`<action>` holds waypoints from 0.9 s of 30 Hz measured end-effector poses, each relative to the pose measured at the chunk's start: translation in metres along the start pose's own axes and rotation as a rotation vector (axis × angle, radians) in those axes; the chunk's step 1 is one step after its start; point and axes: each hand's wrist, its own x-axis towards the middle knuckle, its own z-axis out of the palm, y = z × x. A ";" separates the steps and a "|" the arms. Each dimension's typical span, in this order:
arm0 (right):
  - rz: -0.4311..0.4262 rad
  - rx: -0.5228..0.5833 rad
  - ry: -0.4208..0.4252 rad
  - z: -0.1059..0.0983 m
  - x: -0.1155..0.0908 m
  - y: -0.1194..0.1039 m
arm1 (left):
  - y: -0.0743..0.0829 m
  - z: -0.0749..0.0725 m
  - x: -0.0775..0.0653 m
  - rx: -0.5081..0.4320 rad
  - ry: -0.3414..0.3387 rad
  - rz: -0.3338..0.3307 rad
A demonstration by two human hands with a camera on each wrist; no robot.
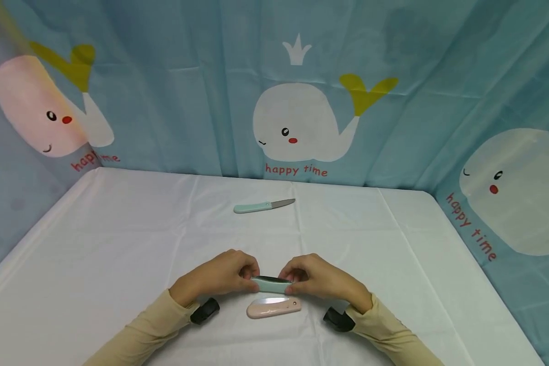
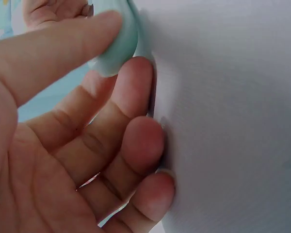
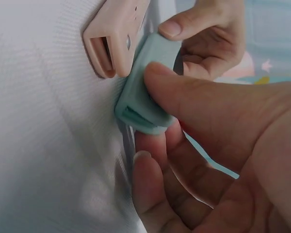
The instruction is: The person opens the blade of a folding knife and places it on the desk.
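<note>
A mint-green folding knife [image 1: 272, 286] is held level near the table's front, its blade folded into the handle. My left hand [image 1: 224, 273] pinches one end between thumb and fingers. At the opposite end, my right hand [image 1: 324, 277] grips the handle the same way. The right wrist view shows the slot in the end of the green handle [image 3: 144, 104] beneath my thumb. Just in front of it lies a pink folding knife [image 1: 274, 308], a strip of its blade showing along the handle. In the left wrist view, my fingertips [image 2: 144, 141] are right at the tablecloth.
Farther back on the white tablecloth [image 1: 132, 229] lies another mint-green knife [image 1: 264, 206], its blade out and pointing right. Behind and at both sides hangs a blue curtain [image 1: 178, 117] printed with whales. Each wrist carries a black camera [image 1: 205, 311].
</note>
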 end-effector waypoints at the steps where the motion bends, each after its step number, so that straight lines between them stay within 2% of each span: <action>1: -0.006 -0.004 0.006 0.000 0.001 0.000 | 0.000 0.000 -0.001 -0.006 0.004 0.000; 7: -0.021 -0.042 0.084 0.000 0.005 -0.001 | -0.001 -0.003 -0.002 -0.037 0.046 0.001; 15: 0.010 0.002 0.225 -0.005 0.002 -0.003 | -0.004 0.001 0.004 -0.124 0.212 -0.012; 24: 0.044 0.053 0.305 -0.006 0.001 -0.003 | 0.003 0.001 0.007 -0.267 0.261 -0.055; 27: 0.046 0.066 0.320 -0.007 0.001 -0.004 | 0.005 0.002 0.008 -0.294 0.278 -0.047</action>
